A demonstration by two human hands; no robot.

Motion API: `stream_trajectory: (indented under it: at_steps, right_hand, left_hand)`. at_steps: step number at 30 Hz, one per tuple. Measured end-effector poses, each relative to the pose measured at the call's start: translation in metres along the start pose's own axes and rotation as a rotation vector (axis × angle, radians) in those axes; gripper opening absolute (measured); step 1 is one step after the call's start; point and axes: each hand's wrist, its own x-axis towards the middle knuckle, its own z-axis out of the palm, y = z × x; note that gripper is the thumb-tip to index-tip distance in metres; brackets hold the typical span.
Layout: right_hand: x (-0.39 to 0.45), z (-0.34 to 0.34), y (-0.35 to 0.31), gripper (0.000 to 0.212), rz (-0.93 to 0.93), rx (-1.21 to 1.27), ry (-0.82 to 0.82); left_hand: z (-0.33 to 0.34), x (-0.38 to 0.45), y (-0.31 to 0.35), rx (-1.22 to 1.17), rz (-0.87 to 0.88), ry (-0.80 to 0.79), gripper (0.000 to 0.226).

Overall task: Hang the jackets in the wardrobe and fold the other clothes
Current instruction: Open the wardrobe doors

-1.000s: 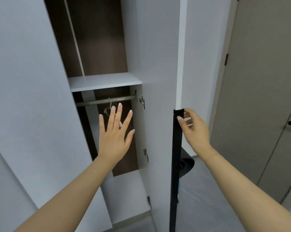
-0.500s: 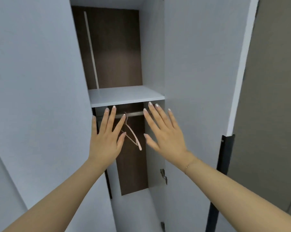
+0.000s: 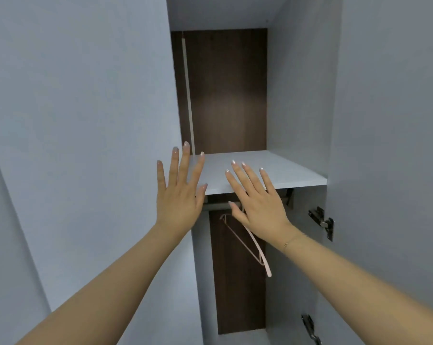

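Note:
The wardrobe stands open before me, with a dark brown back panel (image 3: 225, 95) and a white shelf (image 3: 285, 170). Under the shelf runs a metal rail (image 3: 216, 205), and a pale pink hanger (image 3: 257, 252) hangs from it, its hook hidden behind my right hand. My left hand (image 3: 179, 195) is raised with fingers spread, in front of the shelf's left end. My right hand (image 3: 257, 205) is also flat and spread, in front of the rail and the hanger's top. Neither hand holds anything. No jacket or other clothes are in view.
The wardrobe's left door (image 3: 86, 145) fills the left side and the right door (image 3: 389, 145) the right, with metal hinges (image 3: 322, 221) on the right wall. The compartment is narrow between them.
My right hand let go of the door's black edge strip and came up beside the left hand. The view has tilted up and closed in on the shelf and rail.

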Motion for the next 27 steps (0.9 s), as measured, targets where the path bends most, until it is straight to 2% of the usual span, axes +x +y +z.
stream_trajectory:
  at_steps: [6, 13, 20, 27]
  right_hand:
    - [0.050, 0.051, 0.004, 0.068, -0.045, 0.109, 0.050]
    - [0.078, 0.076, -0.004, 0.062, -0.198, 0.230, 0.165]
    - [0.070, 0.056, -0.019, 0.061, -0.155, 0.305, 0.157]
    - [0.043, 0.005, -0.059, 0.063, -0.154, 0.286, 0.149]
  left_hand:
    - [0.037, 0.039, -0.011, 0.043, -0.206, 0.033, 0.083]
    - [0.041, 0.037, -0.007, 0.023, -0.243, 0.111, 0.103]
    - [0.002, 0.018, -0.007, -0.118, -0.229, 0.117, 0.105]
    - [-0.078, -0.038, -0.021, -0.336, -0.176, 0.123, 0.103]
